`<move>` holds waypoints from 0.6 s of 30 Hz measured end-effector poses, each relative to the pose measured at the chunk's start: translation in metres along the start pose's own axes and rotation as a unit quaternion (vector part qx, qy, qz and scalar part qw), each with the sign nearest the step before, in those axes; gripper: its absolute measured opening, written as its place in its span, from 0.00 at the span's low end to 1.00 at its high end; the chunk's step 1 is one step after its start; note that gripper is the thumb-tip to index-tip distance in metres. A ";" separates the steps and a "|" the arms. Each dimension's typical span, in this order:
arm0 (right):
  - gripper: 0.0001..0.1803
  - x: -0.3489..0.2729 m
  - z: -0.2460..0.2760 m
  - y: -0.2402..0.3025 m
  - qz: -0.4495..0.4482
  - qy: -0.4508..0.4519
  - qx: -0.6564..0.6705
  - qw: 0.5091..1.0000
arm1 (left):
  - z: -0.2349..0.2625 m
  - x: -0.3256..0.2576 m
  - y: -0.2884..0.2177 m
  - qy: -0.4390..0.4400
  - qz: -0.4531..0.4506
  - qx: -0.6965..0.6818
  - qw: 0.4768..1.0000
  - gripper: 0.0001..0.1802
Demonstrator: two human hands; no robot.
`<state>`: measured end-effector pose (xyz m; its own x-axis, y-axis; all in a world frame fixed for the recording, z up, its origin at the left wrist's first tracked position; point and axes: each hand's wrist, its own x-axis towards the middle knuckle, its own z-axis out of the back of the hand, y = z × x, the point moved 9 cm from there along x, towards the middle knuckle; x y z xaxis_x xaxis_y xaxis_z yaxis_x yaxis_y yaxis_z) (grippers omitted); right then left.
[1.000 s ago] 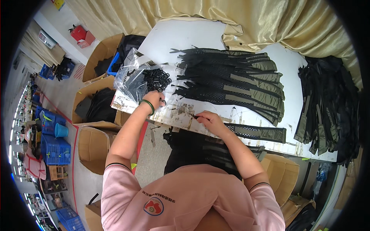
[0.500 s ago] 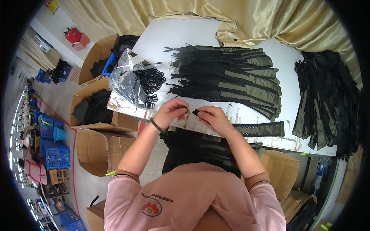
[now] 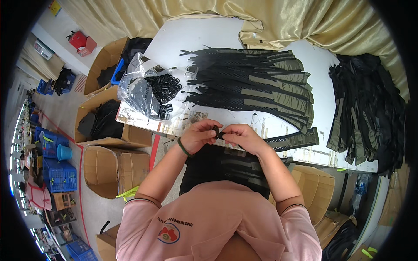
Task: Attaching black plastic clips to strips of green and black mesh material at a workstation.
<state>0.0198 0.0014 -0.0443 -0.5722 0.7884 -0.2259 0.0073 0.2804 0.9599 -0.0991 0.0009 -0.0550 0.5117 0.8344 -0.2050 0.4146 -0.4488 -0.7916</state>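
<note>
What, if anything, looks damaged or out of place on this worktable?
The white table looks worn: brown, scuffed patches mark its near edge, while its far part looks cleaner. A few black buckles lie just off the near side of the buckle pile, perhaps strays.

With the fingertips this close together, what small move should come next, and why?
Perhaps ease the dark strap tip into the small black piece, likely a buckle: the left hand pinches that piece, and the right hand pinches the tip close beside it. Whether it is already threaded is too small to tell.
</note>
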 end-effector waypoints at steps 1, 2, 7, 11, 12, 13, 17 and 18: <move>0.11 -0.001 -0.003 0.003 0.013 0.014 -0.015 1.000 | -0.001 0.000 0.002 -0.004 0.013 0.007 1.000 0.13; 0.11 -0.001 -0.003 0.001 0.001 0.012 -0.018 1.000 | -0.001 0.000 0.003 -0.011 0.019 0.014 1.000 0.13; 0.10 -0.005 -0.006 0.016 0.068 0.010 -0.061 0.996 | -0.004 0.003 0.017 0.010 0.047 -0.036 0.998 0.12; 0.09 -0.009 -0.009 0.029 0.113 0.019 -0.166 0.979 | -0.005 0.005 0.028 0.040 0.045 -0.129 0.990 0.10; 0.08 -0.011 -0.010 0.033 0.132 0.014 -0.182 0.974 | -0.006 0.005 0.032 0.046 0.051 -0.128 0.989 0.10; 0.07 -0.012 -0.012 0.037 0.151 0.009 -0.197 0.969 | -0.005 0.005 0.033 0.041 0.045 -0.142 0.988 0.08; 0.07 -0.017 -0.016 0.045 0.203 -0.069 -0.232 0.949 | -0.003 0.006 0.034 0.014 0.010 -0.182 0.983 0.07; 0.06 -0.019 -0.015 0.048 0.217 -0.110 -0.243 0.939 | -0.005 0.006 0.035 0.020 0.015 -0.178 0.984 0.07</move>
<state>0.0193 -0.0085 0.0082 -0.4189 0.8791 0.2274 -0.2047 -0.3354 0.9195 -0.0773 -0.0118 -0.0810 0.5537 0.8092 -0.1966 0.6330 -0.5624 -0.5319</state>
